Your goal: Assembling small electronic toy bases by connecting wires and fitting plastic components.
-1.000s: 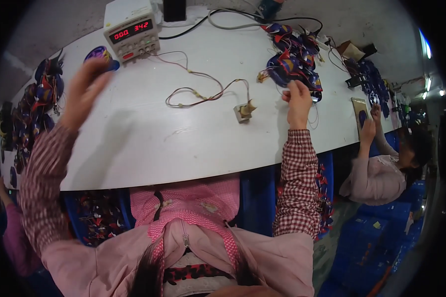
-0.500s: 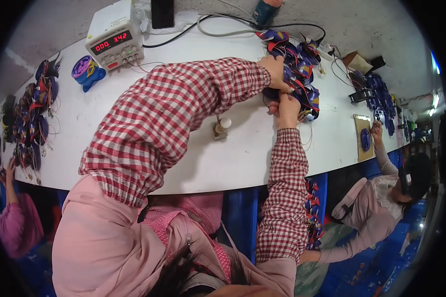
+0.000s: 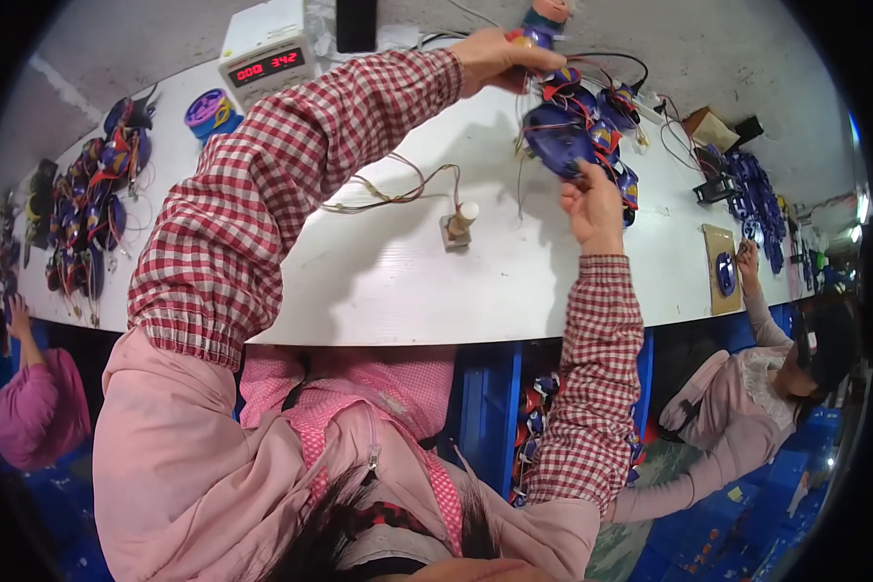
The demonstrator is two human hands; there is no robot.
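A blue part (image 3: 558,141) is being gripped by the right hand (image 3: 592,209) above the worktop's (image 3: 378,281) far edge, while wired parts (image 3: 601,102) are apparently being clasped by the left hand (image 3: 500,58).

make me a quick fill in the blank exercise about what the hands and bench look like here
1. The right hand holds a dark ____ oval part with wires.
2. The left hand reaches across to the pile of wired parts, on the person's ____ side.
3. The power supply shows ____ lit digits.
4. Both sleeves have a red and white ____ pattern.

Missing words: blue; right; red; checked
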